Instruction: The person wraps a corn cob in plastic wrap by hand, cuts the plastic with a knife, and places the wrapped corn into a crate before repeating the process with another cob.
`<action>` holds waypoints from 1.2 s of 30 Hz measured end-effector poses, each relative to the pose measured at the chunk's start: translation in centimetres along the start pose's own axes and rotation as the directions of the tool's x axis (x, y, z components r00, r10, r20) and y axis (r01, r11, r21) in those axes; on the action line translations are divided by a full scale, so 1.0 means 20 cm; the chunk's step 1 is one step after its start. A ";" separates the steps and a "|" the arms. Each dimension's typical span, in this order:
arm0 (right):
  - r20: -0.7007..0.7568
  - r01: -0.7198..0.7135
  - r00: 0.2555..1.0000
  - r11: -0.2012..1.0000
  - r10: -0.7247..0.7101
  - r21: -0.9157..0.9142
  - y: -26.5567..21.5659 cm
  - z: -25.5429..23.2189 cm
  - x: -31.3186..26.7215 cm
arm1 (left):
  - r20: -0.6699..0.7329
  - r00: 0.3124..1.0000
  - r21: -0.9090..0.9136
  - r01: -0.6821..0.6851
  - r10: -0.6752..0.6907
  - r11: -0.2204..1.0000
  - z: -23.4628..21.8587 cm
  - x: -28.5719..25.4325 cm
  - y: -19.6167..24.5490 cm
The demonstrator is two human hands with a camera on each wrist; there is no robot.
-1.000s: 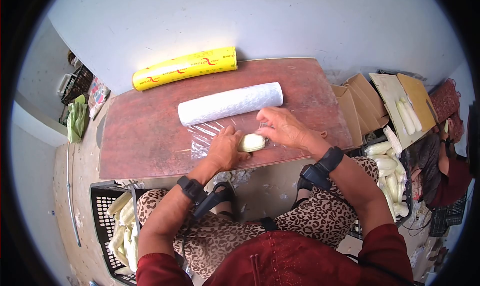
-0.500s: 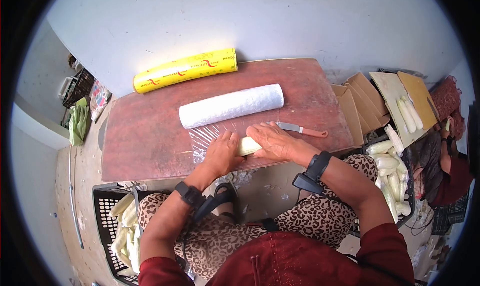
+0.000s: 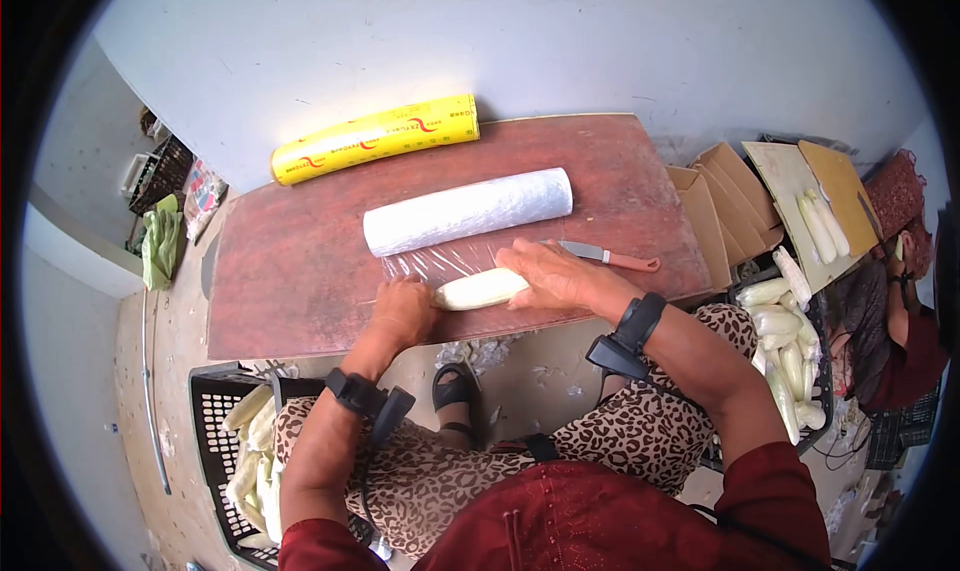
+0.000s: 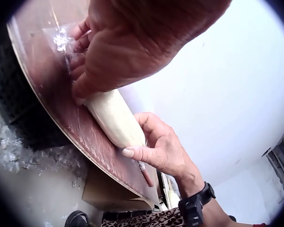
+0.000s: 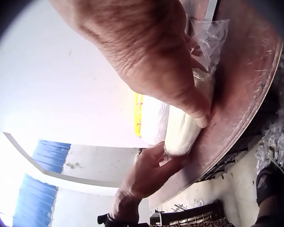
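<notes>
A pale, long vegetable [image 3: 482, 289] lies near the table's front edge, on clear film [image 3: 440, 261] that comes from the white roll [image 3: 468, 211]. My right hand [image 3: 560, 276] grips its right end, thumb on the near side, as the right wrist view shows [image 5: 182, 127]. At its left end is my left hand [image 3: 403, 313], fingers bent down at the tip and over the film; in the left wrist view this hand [image 4: 128, 47] covers that end of the vegetable [image 4: 116, 118]. Loose film [image 5: 212, 42] sticks out past the right hand.
A knife [image 3: 610, 256] with a reddish handle lies right of the roll. Behind stands a yellow tube [image 3: 375, 139] against the wall. Crates of pale vegetables flank my legs, left [image 3: 215, 421] and right [image 3: 822, 411]. Cardboard [image 3: 735, 206] stands at the table's right; another person sits far right.
The right hand has come down from above the film onto the vegetable's right end. The left hand has slid left, and more of the vegetable shows between the hands.
</notes>
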State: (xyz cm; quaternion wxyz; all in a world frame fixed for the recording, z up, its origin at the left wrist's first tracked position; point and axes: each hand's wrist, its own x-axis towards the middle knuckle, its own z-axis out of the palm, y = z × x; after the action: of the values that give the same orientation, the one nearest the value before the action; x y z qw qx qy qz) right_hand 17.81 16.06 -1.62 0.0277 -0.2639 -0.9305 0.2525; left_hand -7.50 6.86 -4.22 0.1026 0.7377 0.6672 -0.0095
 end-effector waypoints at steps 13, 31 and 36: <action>0.018 -0.031 0.999 0.999 0.032 -0.022 0.01 0.00 0.01 | -0.194 0.980 -0.272 -0.105 0.052 0.957 -0.35 -0.04 0.09; 0.026 -0.106 0.994 0.986 0.110 -0.131 0.06 -0.07 -0.10 | -0.401 0.913 -0.311 -0.214 0.076 0.926 0.06 0.03 0.36; -0.214 -0.176 0.965 0.978 0.149 -0.111 0.24 -0.12 -0.26 | -0.419 0.907 -0.323 -0.184 0.035 0.928 0.07 0.03 0.38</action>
State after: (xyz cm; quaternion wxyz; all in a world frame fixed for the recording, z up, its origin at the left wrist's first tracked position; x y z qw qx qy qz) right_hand 25.04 18.15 -1.39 0.0850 -0.3653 -0.9123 0.1647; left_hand 0.25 6.53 -4.67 0.0936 0.7296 0.6213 0.2702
